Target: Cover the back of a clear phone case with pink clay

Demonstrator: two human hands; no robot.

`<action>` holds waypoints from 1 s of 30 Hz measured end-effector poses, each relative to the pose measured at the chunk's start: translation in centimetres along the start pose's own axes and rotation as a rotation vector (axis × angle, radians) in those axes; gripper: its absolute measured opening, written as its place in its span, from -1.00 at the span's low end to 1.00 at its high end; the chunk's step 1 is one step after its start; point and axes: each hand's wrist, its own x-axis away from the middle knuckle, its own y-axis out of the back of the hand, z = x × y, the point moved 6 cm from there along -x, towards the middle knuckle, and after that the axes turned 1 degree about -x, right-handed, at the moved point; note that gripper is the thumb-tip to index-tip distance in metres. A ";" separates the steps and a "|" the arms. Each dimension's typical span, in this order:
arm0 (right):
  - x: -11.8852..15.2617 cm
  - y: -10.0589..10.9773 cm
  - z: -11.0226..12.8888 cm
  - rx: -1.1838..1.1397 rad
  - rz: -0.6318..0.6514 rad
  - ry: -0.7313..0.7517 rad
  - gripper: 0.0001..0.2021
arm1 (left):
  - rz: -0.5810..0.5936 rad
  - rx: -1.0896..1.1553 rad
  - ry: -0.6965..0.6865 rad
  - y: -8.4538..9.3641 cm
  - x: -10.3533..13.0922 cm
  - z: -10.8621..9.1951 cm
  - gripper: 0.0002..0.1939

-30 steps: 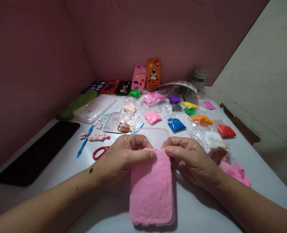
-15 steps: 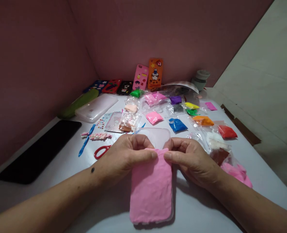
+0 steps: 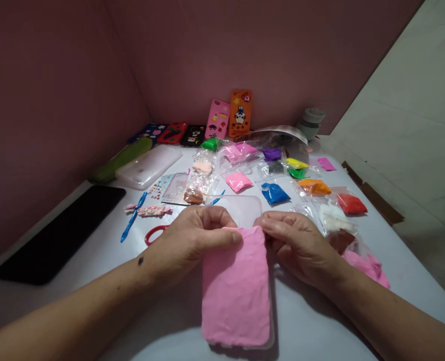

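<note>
A clear phone case lies at the front middle, its lower part covered by a flat sheet of pink clay. The case's upper end is bare. My left hand grips the left side, its thumb pressed on the clay's top edge and its fingers behind. At the clay's top right corner, my right hand pinches the edge between thumb and forefinger; its other fingers are curled beside the case. Red scissors are partly hidden behind my left hand.
A black phone and a blue tool lie left. Bagged clay, including a blue pack and a red pack, spreads behind and right. Decorated cases, one orange, stand near the pink wall.
My right thumb has moved from the clay's top middle to its right corner. The lower end of the case has swung slightly right. My left hand stays nearly in place.
</note>
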 end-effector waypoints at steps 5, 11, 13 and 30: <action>0.0 -0.2 0.4 -0.029 -0.016 0.016 -0.76 | -0.009 -0.042 0.031 -0.3 0.2 -0.4 -0.82; 0.1 0.6 -0.4 0.057 -0.119 -0.002 -0.79 | -0.002 -0.088 0.022 -0.2 0.1 -0.4 -0.83; 0.0 0.7 -0.6 0.066 -0.132 -0.016 -0.79 | 0.004 -0.079 0.016 -0.2 0.1 -0.3 -0.82; 0.3 -0.1 -0.8 -0.043 -0.025 -0.063 -0.75 | -0.005 -0.040 0.043 -0.2 -0.2 0.0 -0.82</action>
